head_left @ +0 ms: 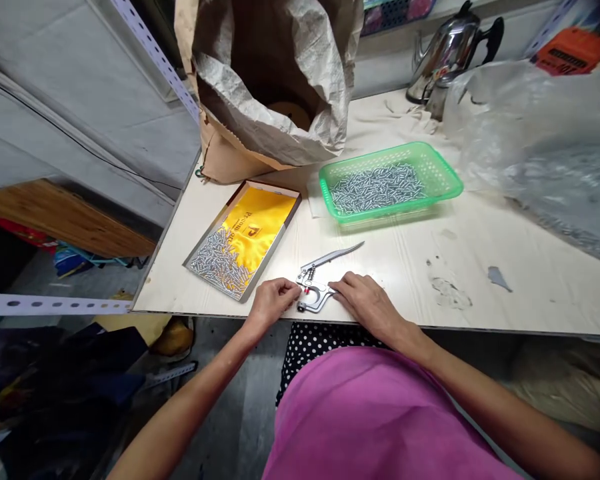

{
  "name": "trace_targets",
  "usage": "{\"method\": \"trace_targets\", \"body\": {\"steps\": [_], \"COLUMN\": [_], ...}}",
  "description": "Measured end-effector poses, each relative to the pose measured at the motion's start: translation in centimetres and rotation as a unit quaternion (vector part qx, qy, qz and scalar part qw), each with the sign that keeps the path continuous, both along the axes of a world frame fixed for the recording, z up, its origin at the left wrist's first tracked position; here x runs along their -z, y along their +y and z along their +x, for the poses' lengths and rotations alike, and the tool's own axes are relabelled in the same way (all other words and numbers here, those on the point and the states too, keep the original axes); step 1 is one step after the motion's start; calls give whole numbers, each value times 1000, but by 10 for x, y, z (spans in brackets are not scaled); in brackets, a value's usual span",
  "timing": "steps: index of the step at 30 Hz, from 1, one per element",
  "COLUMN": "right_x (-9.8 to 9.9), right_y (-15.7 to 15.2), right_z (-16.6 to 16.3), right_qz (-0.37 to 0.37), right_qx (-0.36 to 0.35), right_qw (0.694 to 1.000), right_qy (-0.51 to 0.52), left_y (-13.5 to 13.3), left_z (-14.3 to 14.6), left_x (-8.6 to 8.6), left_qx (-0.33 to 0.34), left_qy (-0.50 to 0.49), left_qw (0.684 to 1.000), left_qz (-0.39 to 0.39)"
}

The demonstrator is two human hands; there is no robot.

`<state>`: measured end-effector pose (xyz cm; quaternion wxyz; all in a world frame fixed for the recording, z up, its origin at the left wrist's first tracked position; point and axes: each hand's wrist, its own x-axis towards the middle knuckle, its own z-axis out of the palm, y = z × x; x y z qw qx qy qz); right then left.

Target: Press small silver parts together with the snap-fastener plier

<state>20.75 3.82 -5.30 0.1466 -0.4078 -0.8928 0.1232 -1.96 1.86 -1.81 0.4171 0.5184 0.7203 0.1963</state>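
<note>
A person seated at a pale worktable [480, 267] bends over a pair of metal hand pliers [316, 293] lying at the table's near edge, at six o'clock in the head view. The left hand [273, 300] has its fingers curled and pinched narrow at the tool's head; whether they grip anything cannot be told. The right hand [365, 303] lies over the lower handle with its fingers closed on it, while the upper handle stands free towards one o'clock. The pliers look stiff, smooth and light enough for one hand, and are best gripped by the two handles, away from the head. At ten o'clock of the tool sits a yellow-lined box [260, 220] of small metal pieces [220, 261]. A green basket [453, 181] with more is at one o'clock, and a paper sack [280, 67] at twelve.
</note>
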Motion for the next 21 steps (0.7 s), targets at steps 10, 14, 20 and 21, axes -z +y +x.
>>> {"method": "trace_targets", "body": {"steps": [10,14,20,21], "right_x": [5,3,4,4], "right_y": [-1,1,5,6], "right_z": [1,2,3,3], "right_qz": [16,13,9,11], "right_qx": [-2,-12,-26,-27], "right_qw": [1000,1000,1000,1000], "right_qy": [13,6,-7,-11], "left_y": [0,-1,1,2], "left_z": [10,10,9,9], "left_x": [-9,-12,-10,-10], "left_qx": [30,48,70,76], "left_qy": [70,95,94,84], "left_qw": [997,994,993,993], "left_qz": [9,5,-27,-40]}}
